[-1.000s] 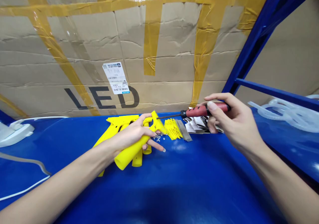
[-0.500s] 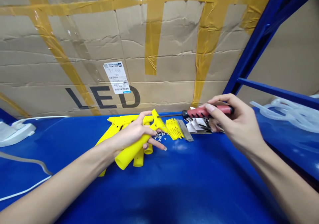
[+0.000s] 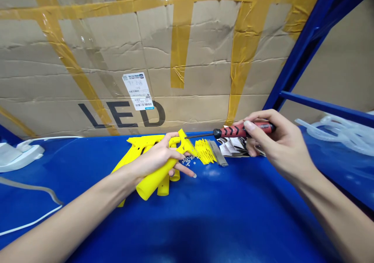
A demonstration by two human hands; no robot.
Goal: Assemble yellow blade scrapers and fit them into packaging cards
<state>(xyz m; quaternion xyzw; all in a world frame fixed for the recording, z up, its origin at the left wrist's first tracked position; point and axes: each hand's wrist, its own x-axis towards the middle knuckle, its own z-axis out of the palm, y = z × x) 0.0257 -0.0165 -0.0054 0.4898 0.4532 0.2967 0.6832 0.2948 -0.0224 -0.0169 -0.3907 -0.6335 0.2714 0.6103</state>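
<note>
My left hand (image 3: 163,156) is closed around a yellow T-shaped plastic scraper handle (image 3: 156,179), its hollow round end toward me and its wide head tilted up to the right. Some of its fingers are stretched out beneath. In my right hand (image 3: 277,138) is a screwdriver (image 3: 238,130) with a red and black grip, held level between thumb and fingers. Its thin shaft points left, and the tip meets the wide head of the yellow handle. Behind and under my left hand lie more yellow handles (image 3: 130,154), partly hidden by it.
Small nuts or screws (image 3: 189,161) lie scattered beside yellow flat pieces (image 3: 205,151), grey metal strips (image 3: 218,154) and folded white-and-black papers (image 3: 232,147). A large cardboard box (image 3: 204,60) stands behind the blue table (image 3: 204,224). Clear tubing (image 3: 336,134) lies right, a white power strip (image 3: 22,156) left.
The screwdriver's grip has turned about its length, showing its black chevrons from another side. My right thumb and fingers have shifted slightly on it; my left hand keeps its hold.
</note>
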